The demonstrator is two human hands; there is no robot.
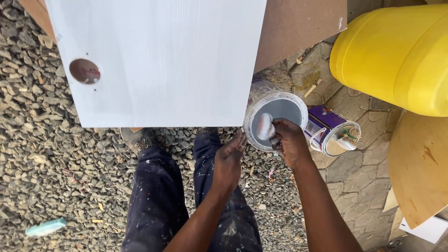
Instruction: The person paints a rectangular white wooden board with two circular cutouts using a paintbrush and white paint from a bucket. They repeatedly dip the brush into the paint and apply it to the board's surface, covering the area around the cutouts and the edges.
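A white painted board (158, 60) with a round hole (84, 71) lies in front of me, above my legs. My right hand (289, 140) grips a paint brush (265, 126) whose bristles, loaded with grey-white paint, hang over an open paint bucket (275, 116) of grey paint. My left hand (228, 161) rests at the board's near edge next to the bucket, fingers loosely curled, holding nothing. My dark, paint-spattered trousers (158, 200) fill the lower middle.
A smaller purple tin (333, 130) lies tilted to the right of the bucket. A big yellow drum (396, 51) stands at upper right, brown boards (298, 28) behind it and a plywood sheet (420, 163) at right. Gravel (46, 154) covers the ground.
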